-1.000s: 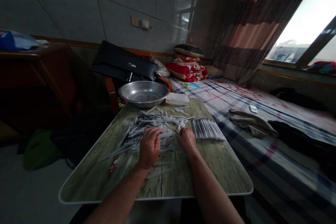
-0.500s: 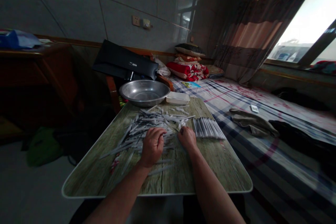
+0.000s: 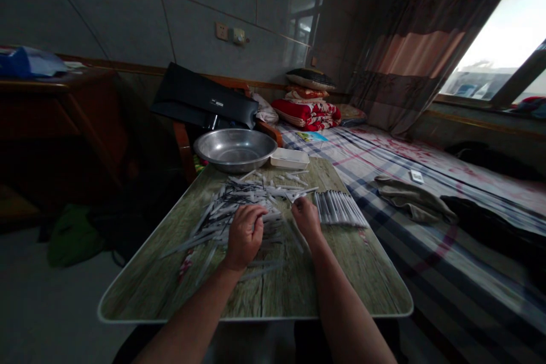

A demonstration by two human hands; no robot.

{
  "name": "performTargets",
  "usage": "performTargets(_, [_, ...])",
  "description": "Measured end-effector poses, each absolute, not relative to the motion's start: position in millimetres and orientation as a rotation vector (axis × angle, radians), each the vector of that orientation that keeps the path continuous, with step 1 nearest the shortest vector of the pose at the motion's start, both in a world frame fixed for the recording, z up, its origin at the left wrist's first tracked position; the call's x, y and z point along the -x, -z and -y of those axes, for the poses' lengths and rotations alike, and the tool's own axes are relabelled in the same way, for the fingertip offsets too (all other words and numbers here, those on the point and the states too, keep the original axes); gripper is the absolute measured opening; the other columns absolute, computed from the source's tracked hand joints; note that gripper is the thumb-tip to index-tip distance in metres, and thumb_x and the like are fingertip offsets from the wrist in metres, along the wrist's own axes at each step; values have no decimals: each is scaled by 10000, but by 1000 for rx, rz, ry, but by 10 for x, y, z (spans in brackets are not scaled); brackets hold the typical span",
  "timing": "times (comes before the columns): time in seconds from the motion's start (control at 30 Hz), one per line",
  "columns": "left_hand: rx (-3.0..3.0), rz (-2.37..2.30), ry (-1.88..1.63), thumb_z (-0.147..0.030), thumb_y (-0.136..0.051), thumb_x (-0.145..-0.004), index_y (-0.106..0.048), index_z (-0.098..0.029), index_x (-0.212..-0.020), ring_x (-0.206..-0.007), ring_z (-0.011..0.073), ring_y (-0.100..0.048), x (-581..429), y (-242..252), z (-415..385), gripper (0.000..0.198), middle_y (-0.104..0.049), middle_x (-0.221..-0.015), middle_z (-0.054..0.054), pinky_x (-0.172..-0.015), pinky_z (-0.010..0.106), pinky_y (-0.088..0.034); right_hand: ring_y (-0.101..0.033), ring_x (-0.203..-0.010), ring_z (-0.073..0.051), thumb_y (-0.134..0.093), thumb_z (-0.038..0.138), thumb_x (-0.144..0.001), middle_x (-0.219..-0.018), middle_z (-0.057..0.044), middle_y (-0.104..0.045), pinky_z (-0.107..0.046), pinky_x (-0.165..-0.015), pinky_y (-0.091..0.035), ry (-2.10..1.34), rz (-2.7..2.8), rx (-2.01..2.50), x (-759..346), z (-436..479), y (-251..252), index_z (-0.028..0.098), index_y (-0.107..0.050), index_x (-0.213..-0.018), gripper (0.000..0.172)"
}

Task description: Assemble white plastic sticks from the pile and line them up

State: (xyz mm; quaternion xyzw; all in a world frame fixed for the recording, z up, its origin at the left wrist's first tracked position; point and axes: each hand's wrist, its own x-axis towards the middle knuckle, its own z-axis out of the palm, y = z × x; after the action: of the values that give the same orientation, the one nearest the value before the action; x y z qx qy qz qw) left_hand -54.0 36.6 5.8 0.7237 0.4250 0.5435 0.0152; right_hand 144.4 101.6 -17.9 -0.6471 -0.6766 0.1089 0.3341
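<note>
A loose heap of thin pale sticks (image 3: pixel 239 199) lies across the middle of a wood-patterned table (image 3: pixel 298 290). My left hand (image 3: pixel 244 236) rests on the near side of the heap with its fingers curled over some sticks. My right hand (image 3: pixel 306 218) sits at the heap's right edge, fingers bent and pinched on a stick. Just right of it, a neat row of aligned sticks (image 3: pixel 338 207) lies side by side on the table.
A metal basin (image 3: pixel 234 149) and a shallow white tray (image 3: pixel 290 157) stand at the table's far end. A black bag (image 3: pixel 200 99) sits on a chair behind. A bed with a checked sheet (image 3: pixel 426 205), folded quilts (image 3: pixel 307 111) and clothes runs along the right.
My right hand has lifted slightly and drawn a stick out of the heap. My left hand has curled tighter on the sticks. The camera has shifted a little.
</note>
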Motion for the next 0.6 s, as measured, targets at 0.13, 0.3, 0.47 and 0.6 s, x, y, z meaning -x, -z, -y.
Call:
performTargets(0.13, [-2240,-1326,-1679,-129,-451,-860,-624,-203,-930,-957,211,-580,536,-67,-377,201,-666,-950,54,-869,372,-455,-604,-782,-177,-408,209,-837,-841,-59,-675,-246,-707,-391,-308,1660,1703,-1528,-983,141,153,-594,-1000,253])
performTargets(0.3, [-2238,-1325,-1690,-129,-451,-865,-619,-203,-937,-943,208,-573,559,-84,-396,197,-664,-946,51,-864,368,-454,-610,-758,-196,-501,275,-790,-830,-92,-688,-254,-623,-357,-378,1757,2059,-1607,-902,77,162,-652,-881,210])
performTargets(0.47, [-2263,-1321,-1695,-122,-458,-862,-613,-194,-938,-941,209,-571,572,-83,-403,188,-664,-942,57,-852,364,-458,-617,-726,-184,-588,315,-723,-810,-83,-695,-242,-554,-315,-438,1931,2125,-1621,-838,48,172,-683,-783,182])
performTargets(0.6, [-2272,-1331,-1660,-130,-461,-863,-619,-199,-948,-957,213,-578,566,-61,-402,192,-664,-957,60,-868,381,-458,-585,-689,-159,-629,256,-655,-737,-55,-666,-229,-533,-294,-502,1962,2078,-1618,-837,88,162,-670,-723,123])
